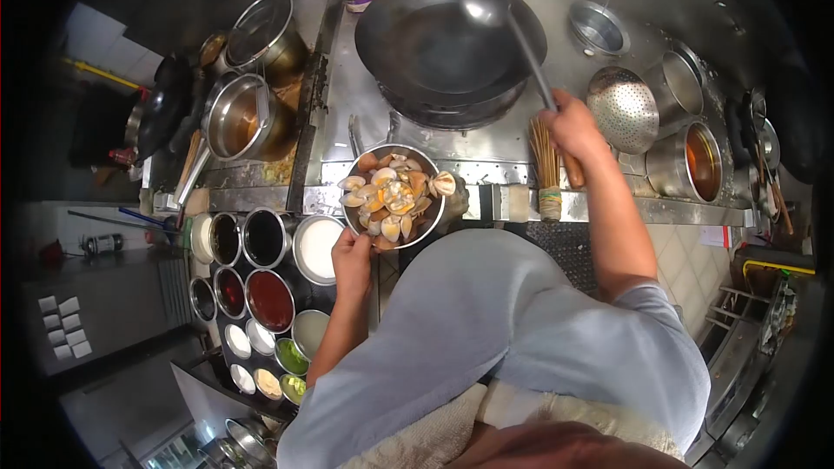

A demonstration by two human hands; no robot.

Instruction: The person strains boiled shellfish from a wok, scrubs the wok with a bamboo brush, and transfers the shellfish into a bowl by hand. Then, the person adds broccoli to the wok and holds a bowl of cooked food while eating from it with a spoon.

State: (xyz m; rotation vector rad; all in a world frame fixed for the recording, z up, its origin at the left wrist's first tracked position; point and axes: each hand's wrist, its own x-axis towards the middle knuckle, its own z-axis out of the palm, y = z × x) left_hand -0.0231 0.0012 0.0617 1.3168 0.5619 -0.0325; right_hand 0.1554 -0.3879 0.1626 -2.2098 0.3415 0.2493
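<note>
My left hand (pixel 352 260) is closed on the near rim of a round metal bowl (pixel 427 224), which is heaped with opened clams (pixel 395 195). The bowl is held at the front edge of the stove, below the wok. In my right hand (pixel 573 128) is a long-handled ladle (pixel 532 61) with a wooden grip end showing below the fist. Its shaft reaches up over the right side of a large dark wok (pixel 426 52), and its head is in the wok near the far side. No food shows in the wok.
A bamboo brush (pixel 547 174) stands right of the wok. Further right are a perforated strainer (pixel 623 108) and a pot of reddish-brown liquid (pixel 702 161). Metal pots (pixel 234 117) stand left; several seasoning containers (pixel 269 300) sit lower left. A small metal strainer (pixel 599 28) lies back right.
</note>
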